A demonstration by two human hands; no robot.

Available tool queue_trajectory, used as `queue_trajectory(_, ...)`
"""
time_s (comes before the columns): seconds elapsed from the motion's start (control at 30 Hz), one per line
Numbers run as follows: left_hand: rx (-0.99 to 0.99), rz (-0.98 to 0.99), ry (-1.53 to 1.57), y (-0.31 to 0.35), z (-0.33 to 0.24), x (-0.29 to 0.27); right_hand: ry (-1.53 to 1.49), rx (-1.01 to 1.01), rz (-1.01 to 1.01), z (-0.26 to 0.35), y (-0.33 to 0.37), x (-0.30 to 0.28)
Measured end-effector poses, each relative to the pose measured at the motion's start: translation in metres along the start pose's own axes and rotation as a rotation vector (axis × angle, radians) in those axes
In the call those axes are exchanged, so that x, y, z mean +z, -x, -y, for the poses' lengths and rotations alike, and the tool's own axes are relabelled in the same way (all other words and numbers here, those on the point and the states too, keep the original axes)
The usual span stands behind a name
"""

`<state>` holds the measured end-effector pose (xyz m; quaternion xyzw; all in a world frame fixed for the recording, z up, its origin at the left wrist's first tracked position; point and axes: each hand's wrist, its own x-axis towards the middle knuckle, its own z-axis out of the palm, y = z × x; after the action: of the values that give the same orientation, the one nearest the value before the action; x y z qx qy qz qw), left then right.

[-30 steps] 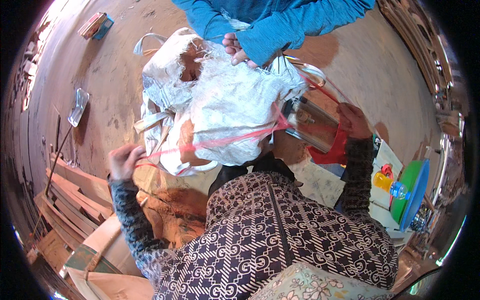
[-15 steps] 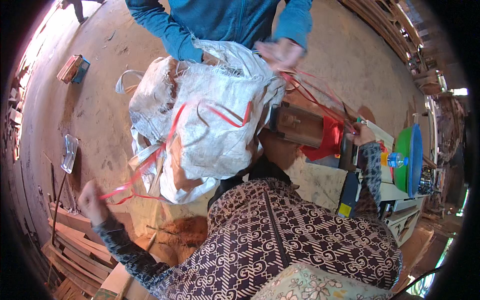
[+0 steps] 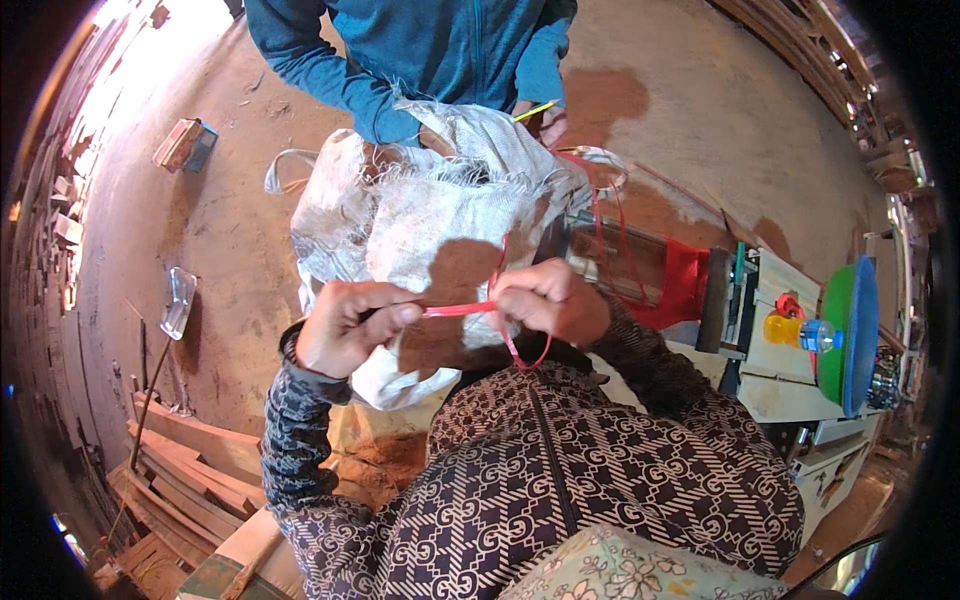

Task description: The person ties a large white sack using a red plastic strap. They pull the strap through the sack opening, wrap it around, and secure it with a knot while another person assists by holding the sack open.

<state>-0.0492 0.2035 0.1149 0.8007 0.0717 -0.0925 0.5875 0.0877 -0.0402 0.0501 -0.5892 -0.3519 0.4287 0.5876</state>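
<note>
Between my two hands a red plastic strap (image 3: 460, 310) is stretched short, in front of my chest. My left hand (image 3: 355, 322) pinches one end of it between thumb and fingers. Closed on the other side, my right hand (image 3: 555, 300) grips the strap, and a loop of it hangs below toward my jacket. Behind the strap is a full, frayed white woven sack (image 3: 440, 220). A co-worker in a blue jacket (image 3: 410, 50) stands across from me with both hands at the sack's top. A yellow pencil-like stick (image 3: 536, 111) shows by that person's hand.
Right of the sack are a red cloth (image 3: 684, 285), a white table (image 3: 775, 390), a bottle with yellow liquid (image 3: 800, 332) and green and blue basins (image 3: 850, 330). Wooden planks (image 3: 190, 460) lie at lower left. A small box (image 3: 186, 145) sits on the floor at upper left.
My hands have come together from far apart at left and right to the middle, bringing the strap in front of the sack. The co-worker's hand on the right has drawn down beside the sack.
</note>
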Motion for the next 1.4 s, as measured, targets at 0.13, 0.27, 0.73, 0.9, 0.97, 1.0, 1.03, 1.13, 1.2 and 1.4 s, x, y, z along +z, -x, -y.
queue_trajectory(0.13, -0.064, -0.098, -0.011, 0.031, 0.009, -0.029, -0.309, 0.097, -0.193, -0.027, 0.011, -0.035)
queue_trajectory(0.27, 0.148, -0.229, 0.184, 0.045, 0.017, -0.058, -0.701, 0.096, -0.307, -0.049, 0.011, -0.052)
queue_trajectory(0.73, 0.703, -0.297, 1.225, 0.010, -0.012, -0.057, -0.501, 0.342, -0.459, -0.139, 0.039, -0.054)
queue_trajectory(0.9, 0.714, -0.052, 1.167, -0.013, -0.011, -0.057, 0.199, 0.327, -0.281, -0.181, 0.046, -0.058)
queue_trajectory(0.97, 0.628, -0.070, 1.112, -0.023, -0.010, -0.050, 0.475, 0.294, -0.245, -0.174, 0.041, -0.053)
queue_trajectory(1.0, 0.589, -0.109, 1.092, -0.032, -0.007, -0.044, 0.568, 0.291, -0.248, -0.172, 0.039, -0.054)
queue_trajectory(1.03, 0.548, -0.136, 1.079, -0.042, -0.003, -0.037, 0.559, 0.245, -0.250, -0.172, 0.038, -0.058)
queue_trajectory(1.13, 0.349, -0.156, 1.074, -0.056, 0.019, -0.029, 0.735, 0.290, -0.196, -0.141, 0.030, -0.064)
queue_trajectory(1.2, 0.218, -0.129, 0.975, -0.068, 0.059, -0.040, 0.788, 0.194, -0.349, -0.105, 0.023, -0.062)
queue_trajectory(1.4, -0.056, -0.279, 0.886, -0.092, 0.121, -0.015, 0.347, -0.021, -0.623, -0.058, 0.002, -0.056)
